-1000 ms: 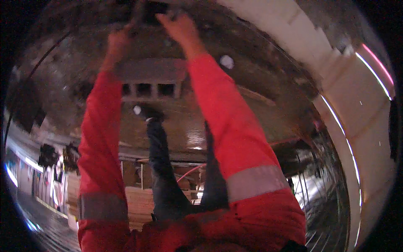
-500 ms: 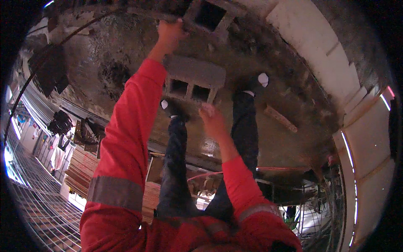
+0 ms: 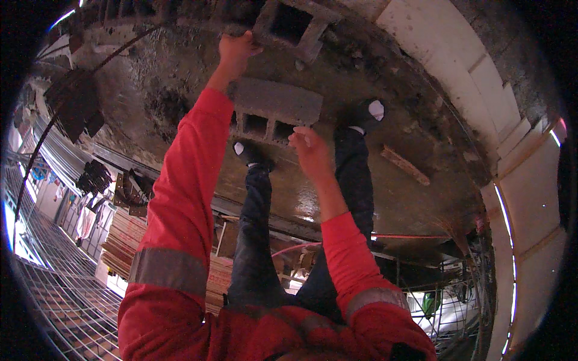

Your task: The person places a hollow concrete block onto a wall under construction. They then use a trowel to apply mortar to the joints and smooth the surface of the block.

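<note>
Since a moment ago your right hand [image 3: 310,150] has let go of the far block and dropped back, now resting open-fingered against the near edge of the hollow concrete block [image 3: 274,111] lying between your shoes. Your left hand [image 3: 235,51] grips the second hollow block [image 3: 292,27] just beyond it. The near block's long axis runs left to right, its cavities facing you.

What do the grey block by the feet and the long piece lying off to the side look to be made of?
The hollow block looks like cast concrete: grey, rough and matt, with square hollow cells in its side. The long piece seems to be wood, a reddish-brown flat strip with a dull surface, though it is too small to be sure.
</note>
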Tool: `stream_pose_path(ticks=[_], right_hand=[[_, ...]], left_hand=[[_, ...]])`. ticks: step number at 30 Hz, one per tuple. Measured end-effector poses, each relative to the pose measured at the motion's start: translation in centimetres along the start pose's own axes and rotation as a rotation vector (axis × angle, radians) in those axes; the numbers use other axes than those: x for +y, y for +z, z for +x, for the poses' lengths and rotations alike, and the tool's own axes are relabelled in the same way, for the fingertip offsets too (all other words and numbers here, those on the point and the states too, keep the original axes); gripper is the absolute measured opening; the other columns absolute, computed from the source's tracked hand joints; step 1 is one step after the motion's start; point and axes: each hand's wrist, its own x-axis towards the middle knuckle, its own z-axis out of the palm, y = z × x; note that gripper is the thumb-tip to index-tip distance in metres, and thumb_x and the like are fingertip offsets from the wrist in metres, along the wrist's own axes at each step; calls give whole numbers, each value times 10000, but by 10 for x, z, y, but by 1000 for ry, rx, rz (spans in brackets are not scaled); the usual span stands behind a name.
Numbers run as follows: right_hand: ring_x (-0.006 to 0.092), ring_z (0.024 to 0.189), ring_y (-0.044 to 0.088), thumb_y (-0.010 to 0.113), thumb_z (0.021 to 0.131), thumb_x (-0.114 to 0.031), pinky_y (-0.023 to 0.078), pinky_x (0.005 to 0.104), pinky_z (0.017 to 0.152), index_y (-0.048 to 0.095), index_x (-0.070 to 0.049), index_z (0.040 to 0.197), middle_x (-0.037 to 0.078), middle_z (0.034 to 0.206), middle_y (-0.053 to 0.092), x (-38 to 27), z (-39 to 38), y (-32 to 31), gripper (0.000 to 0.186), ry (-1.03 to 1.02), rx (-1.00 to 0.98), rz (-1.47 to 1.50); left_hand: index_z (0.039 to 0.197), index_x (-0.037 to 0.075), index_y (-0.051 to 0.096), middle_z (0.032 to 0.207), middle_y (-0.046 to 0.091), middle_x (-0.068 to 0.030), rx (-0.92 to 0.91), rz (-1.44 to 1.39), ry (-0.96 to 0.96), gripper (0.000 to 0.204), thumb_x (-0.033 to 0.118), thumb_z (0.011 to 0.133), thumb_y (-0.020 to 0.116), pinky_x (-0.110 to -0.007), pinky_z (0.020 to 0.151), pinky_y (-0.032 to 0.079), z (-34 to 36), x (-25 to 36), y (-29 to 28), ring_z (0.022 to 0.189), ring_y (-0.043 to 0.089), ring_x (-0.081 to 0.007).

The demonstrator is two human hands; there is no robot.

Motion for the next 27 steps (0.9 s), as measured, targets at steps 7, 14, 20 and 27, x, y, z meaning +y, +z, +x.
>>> stream_pose_path(ticks=[7, 14, 20, 27], right_hand=[[158, 836, 622, 545, 885, -173, 462, 276, 772, 559, 7, 1060, 110, 921, 648, -15, 8, -3, 252, -22, 45, 31], [135, 868, 605, 562, 862, -182, 449, 258, 754, 574, -29, 1064, 68, 919, 648, -30, 4, -7, 254, 110, 13, 66], [144, 823, 599, 579, 861, -139, 475, 287, 753, 566, -9, 1064, 76, 900, 641, -30, 13, -10, 241, 31, -6, 108], [147, 827, 597, 536, 882, -177, 446, 279, 760, 555, -13, 1073, 71, 909, 633, -30, 13, -9, 252, 2, -40, 122]], left_hand=[[999, -4, 483, 906, 609, -105, 149, 70, 113, 246, 89, 814, 615, -375, 594, 551, -9, 4, 5, 747, 625, -212], [886, 89, 635, 832, 650, -91, 310, 15, -133, 157, 199, 780, 603, -384, 616, 499, -17, 40, 20, 742, 626, -211], [1171, 31, 391, 1059, 552, -145, 410, 33, -107, 423, 48, 798, 589, -426, 591, 582, -9, 53, 27, 864, 608, -299], [1152, 9, 375, 1085, 542, -171, 466, -242, -189, 426, -8, 786, 594, -401, 545, 590, -14, 64, 31, 847, 626, -289]])
